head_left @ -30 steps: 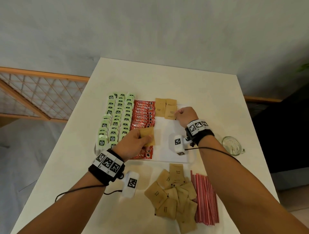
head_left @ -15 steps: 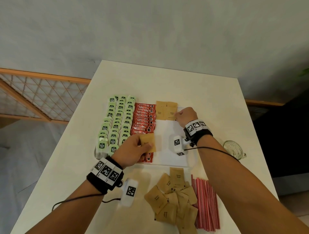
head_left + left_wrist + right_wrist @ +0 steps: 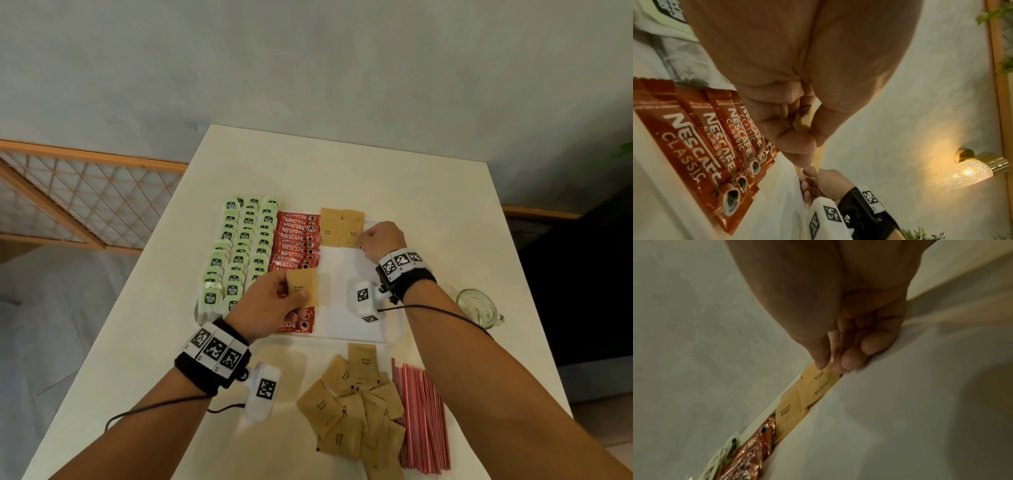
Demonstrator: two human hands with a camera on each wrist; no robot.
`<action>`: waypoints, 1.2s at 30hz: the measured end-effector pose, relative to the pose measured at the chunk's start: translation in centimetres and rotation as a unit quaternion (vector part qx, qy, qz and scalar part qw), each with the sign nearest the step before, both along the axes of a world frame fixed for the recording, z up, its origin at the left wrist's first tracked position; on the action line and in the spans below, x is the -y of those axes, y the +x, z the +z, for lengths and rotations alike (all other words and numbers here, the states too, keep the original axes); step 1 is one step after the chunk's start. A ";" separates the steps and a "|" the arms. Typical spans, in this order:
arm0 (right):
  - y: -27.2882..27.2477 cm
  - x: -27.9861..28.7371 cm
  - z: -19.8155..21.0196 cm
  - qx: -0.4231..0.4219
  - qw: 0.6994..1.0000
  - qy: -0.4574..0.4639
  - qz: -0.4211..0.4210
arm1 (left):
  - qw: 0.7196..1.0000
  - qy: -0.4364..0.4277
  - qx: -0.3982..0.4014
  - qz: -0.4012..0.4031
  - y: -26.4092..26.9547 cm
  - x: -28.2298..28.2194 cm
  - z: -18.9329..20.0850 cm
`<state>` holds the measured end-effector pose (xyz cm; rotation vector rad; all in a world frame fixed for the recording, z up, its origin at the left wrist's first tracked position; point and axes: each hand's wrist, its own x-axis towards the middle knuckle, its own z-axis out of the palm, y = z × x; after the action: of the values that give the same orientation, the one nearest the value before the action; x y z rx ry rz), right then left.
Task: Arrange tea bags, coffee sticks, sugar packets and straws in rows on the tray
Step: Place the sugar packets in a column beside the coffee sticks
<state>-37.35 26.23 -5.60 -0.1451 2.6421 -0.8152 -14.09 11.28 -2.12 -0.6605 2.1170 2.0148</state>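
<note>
A white tray (image 3: pixel 346 308) holds rows of green tea bags (image 3: pixel 239 253), red coffee sticks (image 3: pixel 296 243) and, at its far end, several brown sugar packets (image 3: pixel 342 228). My left hand (image 3: pixel 294 298) hovers over the near coffee sticks (image 3: pixel 711 146) and pinches one brown sugar packet (image 3: pixel 303 286) between thumb and fingers. My right hand (image 3: pixel 362 245) pinches the near right corner of a sugar packet (image 3: pixel 818 382) lying on the tray. Loose sugar packets (image 3: pixel 356 404) and red straws (image 3: pixel 421 414) lie on the table in front of the tray.
A glass cup (image 3: pixel 478 306) stands on the table to the right of the tray, near my right forearm. The white table (image 3: pixel 342 171) ends in edges on the left and right. A wooden lattice screen (image 3: pixel 85 198) stands to the left.
Both hands keep their holds and stay almost in place. The view has shifted slightly.
</note>
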 end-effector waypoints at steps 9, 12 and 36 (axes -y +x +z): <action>7.7 -1.8 4.0 0.041 0.977 -0.143 0.153 | 1.000 0.012 -0.012 0.016 0.0 0.6 -0.1; 10.9 -2.2 4.4 0.081 0.963 -0.187 0.175 | 1.000 0.024 -0.003 0.019 0.0 0.5 -0.1; 5.7 -1.1 1.7 0.035 0.985 -0.157 0.069 | 0.991 -0.130 0.007 -0.033 2.7 0.3 -0.1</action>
<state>-31.61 27.36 -3.91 -0.3696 2.3905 -1.1600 -11.36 10.93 -2.25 -0.6285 2.3839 1.7120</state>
